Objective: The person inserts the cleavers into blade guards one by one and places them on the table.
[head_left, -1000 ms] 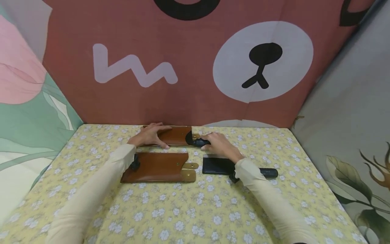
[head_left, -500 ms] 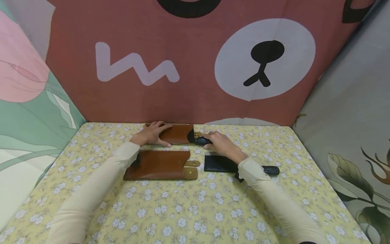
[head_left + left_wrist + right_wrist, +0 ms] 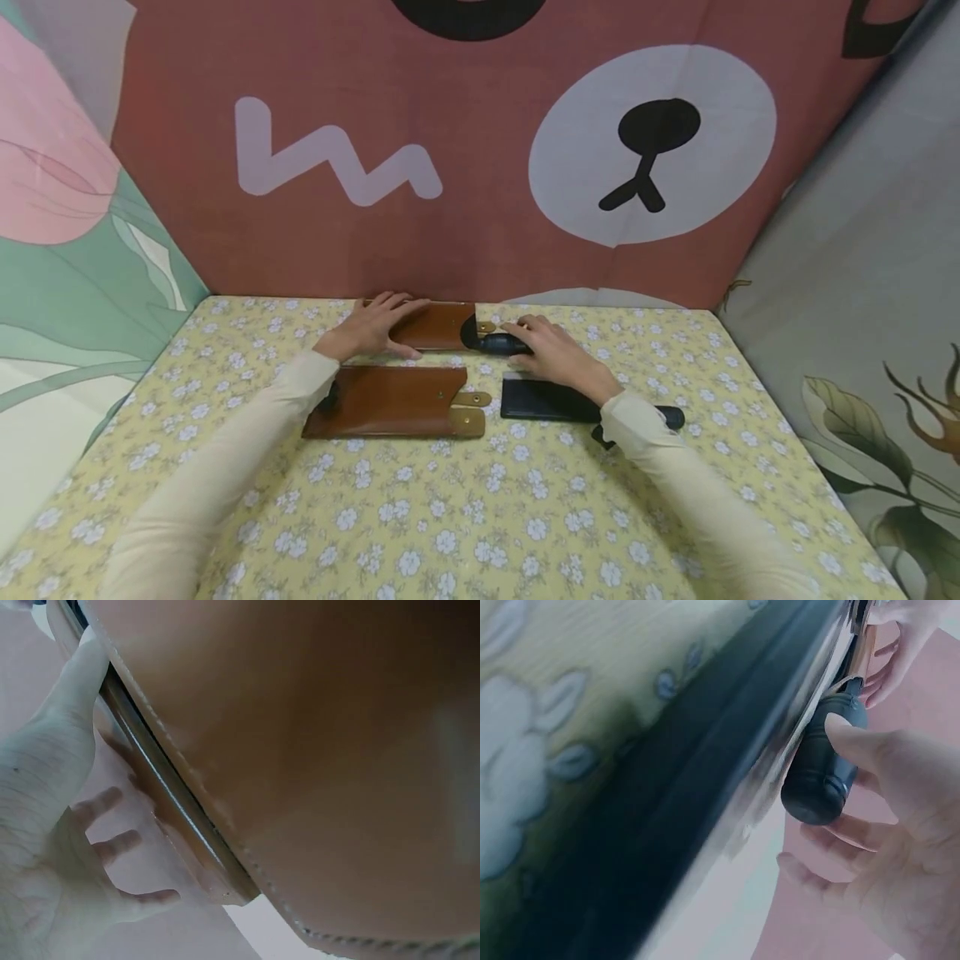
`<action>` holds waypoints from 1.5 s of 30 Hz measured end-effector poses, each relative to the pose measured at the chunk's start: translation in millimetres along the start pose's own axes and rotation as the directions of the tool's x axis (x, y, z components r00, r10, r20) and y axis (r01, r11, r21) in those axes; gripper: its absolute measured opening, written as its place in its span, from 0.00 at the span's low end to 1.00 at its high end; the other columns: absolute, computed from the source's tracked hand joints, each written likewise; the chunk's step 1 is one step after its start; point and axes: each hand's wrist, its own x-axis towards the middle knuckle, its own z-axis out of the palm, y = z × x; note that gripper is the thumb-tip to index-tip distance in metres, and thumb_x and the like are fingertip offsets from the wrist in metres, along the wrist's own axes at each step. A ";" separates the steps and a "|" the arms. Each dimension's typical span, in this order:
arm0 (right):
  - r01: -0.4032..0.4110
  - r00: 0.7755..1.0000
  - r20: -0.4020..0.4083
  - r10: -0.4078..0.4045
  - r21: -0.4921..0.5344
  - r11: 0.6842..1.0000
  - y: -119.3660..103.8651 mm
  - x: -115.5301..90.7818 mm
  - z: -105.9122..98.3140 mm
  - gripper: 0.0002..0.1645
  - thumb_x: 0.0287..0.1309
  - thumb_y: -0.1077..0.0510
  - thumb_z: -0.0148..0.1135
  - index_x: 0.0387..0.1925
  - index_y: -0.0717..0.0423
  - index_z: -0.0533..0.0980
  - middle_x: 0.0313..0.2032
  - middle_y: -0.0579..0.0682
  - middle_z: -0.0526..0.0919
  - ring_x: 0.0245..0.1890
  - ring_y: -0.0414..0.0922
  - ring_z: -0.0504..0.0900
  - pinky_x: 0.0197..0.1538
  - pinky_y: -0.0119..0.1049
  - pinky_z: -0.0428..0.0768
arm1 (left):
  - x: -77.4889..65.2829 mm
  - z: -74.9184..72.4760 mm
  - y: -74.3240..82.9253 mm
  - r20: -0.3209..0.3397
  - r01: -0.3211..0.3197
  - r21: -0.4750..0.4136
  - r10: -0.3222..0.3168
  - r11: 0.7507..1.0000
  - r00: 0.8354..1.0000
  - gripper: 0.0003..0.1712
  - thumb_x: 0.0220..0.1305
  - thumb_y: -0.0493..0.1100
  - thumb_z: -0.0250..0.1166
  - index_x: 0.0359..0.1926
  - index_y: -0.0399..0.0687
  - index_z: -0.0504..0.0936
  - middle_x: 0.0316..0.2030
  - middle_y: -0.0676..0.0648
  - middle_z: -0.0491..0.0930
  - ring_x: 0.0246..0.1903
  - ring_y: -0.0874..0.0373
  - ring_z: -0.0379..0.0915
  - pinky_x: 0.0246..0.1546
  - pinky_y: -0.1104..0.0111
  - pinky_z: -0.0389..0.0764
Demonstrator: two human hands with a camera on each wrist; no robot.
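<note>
At the back of the table lies a brown leather sheath (image 3: 442, 327), with the black handle (image 3: 501, 343) of a knife sticking out of its right end; the blade is hidden inside. My left hand (image 3: 375, 327) is spread across the sheath's left part, thumb along its near edge and fingers toward the far edge. In the right wrist view, my right hand (image 3: 900, 817) has its thumb on the black handle and its fingers on the other side, near the butt. Closer to me lies a second brown leather sheath (image 3: 397, 402) with two tan snap straps at its right end.
A cleaver (image 3: 543, 400) with a dark rectangular blade lies right of the near sheath, partly under my right forearm; its black handle points right. A yellow flowered cloth (image 3: 480, 517) covers the table. A red-brown printed backdrop (image 3: 337, 258) rises directly behind the far sheath.
My right hand has slid a little to the right along the knife handle, so more of the handle shows. My left hand stays on the far sheath. The head view has shifted slightly.
</note>
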 end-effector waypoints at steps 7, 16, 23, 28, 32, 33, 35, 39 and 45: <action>-0.026 0.999 -0.033 0.026 -0.011 1.000 2.6 -12.8 -2.4 0.42 0.70 0.48 0.69 0.79 0.52 0.65 0.67 0.60 0.72 0.63 0.58 0.74 0.64 0.68 0.71 | -1.5 -0.8 2.9 -0.059 -0.036 -0.027 0.034 0.999 0.998 0.57 0.62 0.70 0.72 0.84 0.59 0.57 0.79 0.37 0.58 0.77 0.36 0.53 0.69 0.26 0.55; -0.020 0.999 -0.041 0.019 -0.014 1.000 3.9 -30.6 -6.7 0.44 0.70 0.48 0.68 0.80 0.55 0.63 0.67 0.60 0.72 0.64 0.59 0.73 0.65 0.69 0.69 | -8.8 4.2 2.7 -0.121 -0.038 -0.118 0.023 0.992 0.992 0.53 0.67 0.68 0.69 0.84 0.63 0.54 0.81 0.37 0.53 0.79 0.36 0.50 0.68 0.26 0.57; -0.071 0.997 -0.014 0.071 0.000 0.997 7.6 -44.6 -10.7 0.47 0.69 0.46 0.70 0.80 0.56 0.61 0.65 0.61 0.73 0.64 0.60 0.74 0.66 0.71 0.67 | -16.7 6.8 3.1 -0.142 -0.074 -0.125 0.056 0.989 0.988 0.49 0.69 0.67 0.67 0.83 0.65 0.56 0.80 0.37 0.56 0.78 0.37 0.52 0.68 0.29 0.58; -0.094 0.996 0.003 0.094 0.015 0.995 11.0 -54.3 -13.7 0.50 0.69 0.43 0.68 0.81 0.56 0.58 0.68 0.63 0.71 0.66 0.62 0.73 0.69 0.74 0.63 | -21.3 6.1 7.8 -0.144 -0.070 -0.122 0.052 0.990 0.988 0.49 0.69 0.67 0.67 0.83 0.63 0.57 0.79 0.37 0.57 0.77 0.37 0.54 0.67 0.29 0.59; -0.107 0.994 0.012 0.107 0.015 0.994 13.3 -64.0 -17.5 0.50 0.69 0.40 0.68 0.82 0.56 0.58 0.69 0.64 0.70 0.67 0.62 0.72 0.70 0.75 0.61 | -24.4 4.9 12.7 -0.177 -0.093 -0.118 0.071 0.989 0.982 0.49 0.68 0.65 0.69 0.83 0.59 0.59 0.78 0.36 0.59 0.77 0.37 0.54 0.70 0.29 0.55; -0.105 0.994 0.012 0.105 0.014 0.994 14.2 -67.0 -18.4 0.50 0.69 0.40 0.68 0.81 0.56 0.58 0.69 0.64 0.71 0.67 0.62 0.72 0.69 0.75 0.62 | -25.1 4.5 14.0 -0.188 -0.103 -0.119 0.079 0.988 0.979 0.49 0.68 0.64 0.69 0.83 0.58 0.60 0.78 0.37 0.60 0.77 0.37 0.54 0.71 0.28 0.54; -0.102 0.995 0.016 0.102 0.012 0.995 16.5 -72.7 -19.0 0.50 0.69 0.41 0.68 0.81 0.57 0.59 0.68 0.64 0.71 0.66 0.62 0.73 0.68 0.74 0.64 | -26.2 4.8 15.8 -0.203 -0.120 -0.115 0.095 0.986 0.975 0.49 0.68 0.64 0.70 0.82 0.58 0.61 0.78 0.37 0.60 0.78 0.35 0.53 0.72 0.29 0.51; -0.100 0.995 0.020 0.100 0.030 0.995 21.4 -83.0 -17.7 0.49 0.69 0.42 0.68 0.80 0.59 0.59 0.69 0.64 0.68 0.64 0.62 0.72 0.63 0.73 0.67 | -28.8 6.5 18.1 -0.216 -0.130 -0.137 0.099 0.982 0.971 0.48 0.68 0.62 0.70 0.82 0.57 0.61 0.78 0.38 0.59 0.78 0.34 0.52 0.73 0.30 0.50; -0.126 0.992 0.042 0.122 0.096 0.987 24.0 -96.5 -17.1 0.50 0.70 0.42 0.68 0.81 0.57 0.57 0.73 0.67 0.61 0.70 0.67 0.66 0.66 0.78 0.61 | -36.8 12.2 22.2 -0.211 -0.120 -0.208 0.075 0.971 0.975 0.48 0.68 0.60 0.71 0.82 0.56 0.62 0.78 0.36 0.59 0.77 0.37 0.54 0.74 0.32 0.50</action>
